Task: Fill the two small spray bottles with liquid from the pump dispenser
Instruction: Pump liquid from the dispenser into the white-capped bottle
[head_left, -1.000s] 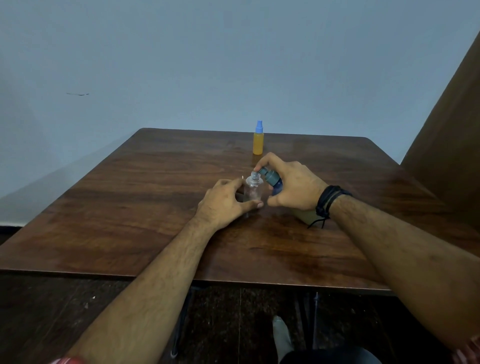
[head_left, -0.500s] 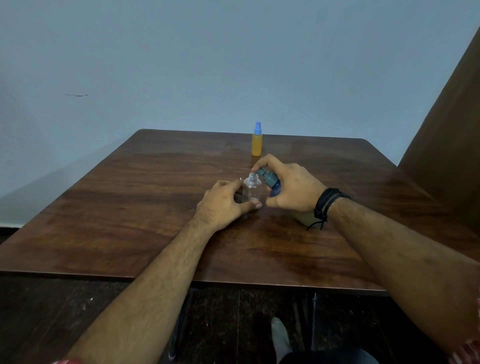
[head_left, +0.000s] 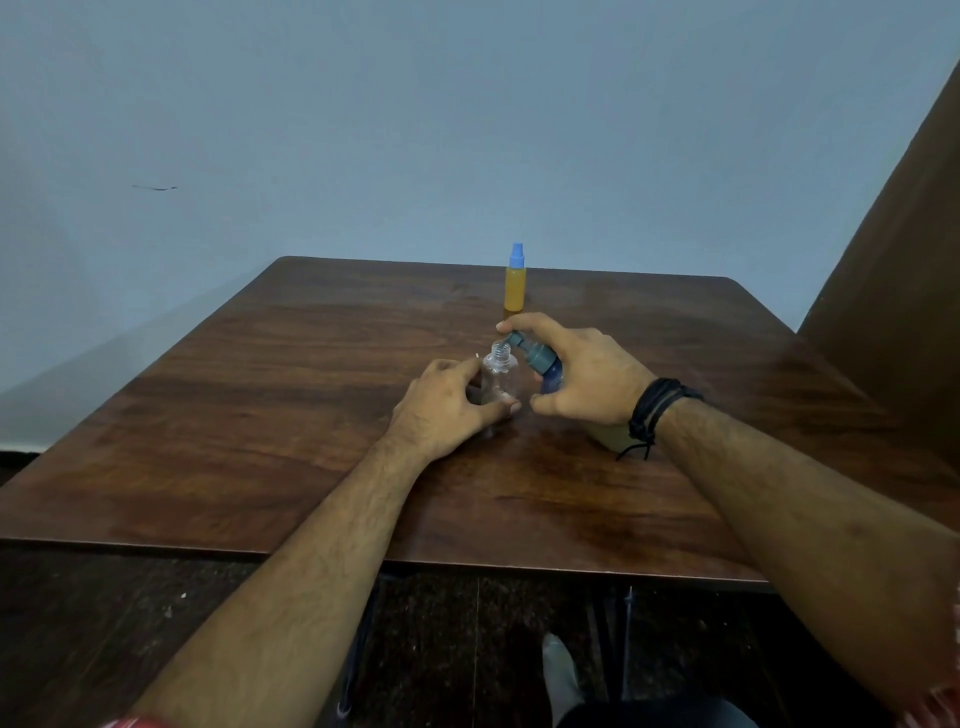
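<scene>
Right grip: the right hand (head_left: 587, 379) curls round the pump dispenser (head_left: 543, 361), forefinger laid over the pump head, thumb low at the front; the bottle is tilted toward the left of the frame.
Left grip: the left hand (head_left: 447, 405) holds the clear spray bottle (head_left: 500, 376), fingers wrapped round its left side and thumb across its base; the bottle stands upright at the middle of the frame.
Nozzle: the dispenser's spout sits at the clear bottle's open threaded neck; whether it touches cannot be told.
Clear bottle's contents: looks see-through; no level can be made out.
Dispenser body: mostly hidden under the right hand; a pale yellowish part shows below the wrist.
Wrist: black cord bands (head_left: 657, 410) circle the right wrist, loose ends hanging.
Second bottle: the yellow spray bottle (head_left: 515, 283) with a blue cap stands upright above the hands, near the worktop's far edge, apart from both.
Worktop: the dark wooden worktop (head_left: 260, 415) carries all three bottles.
Background: a plain bluish wall (head_left: 467, 130) fills the upper frame.
</scene>
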